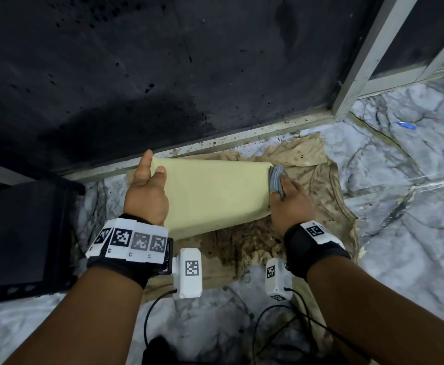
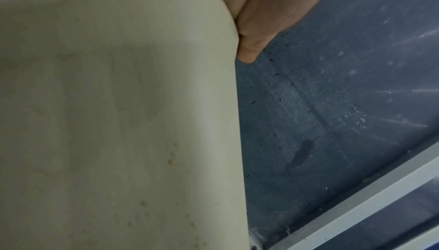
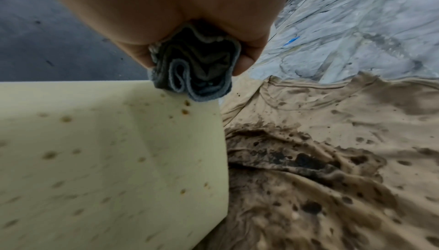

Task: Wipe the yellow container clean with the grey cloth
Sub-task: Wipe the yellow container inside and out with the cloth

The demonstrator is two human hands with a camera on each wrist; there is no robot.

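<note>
R fingers clutch grey cloth vs yellow container end; L fingers clasp opp. edge.

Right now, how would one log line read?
left hand: holds yellow container | right hand: presses grey cloth on its end | spots remain

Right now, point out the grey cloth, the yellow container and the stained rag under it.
grey cloth (image 3: 194,70): right wrist view, bunched folds.
yellow container (image 1: 215,196): head view, broad upper face.
stained rag (image 3: 332,141): right wrist view, its dark soiled patch.
</note>
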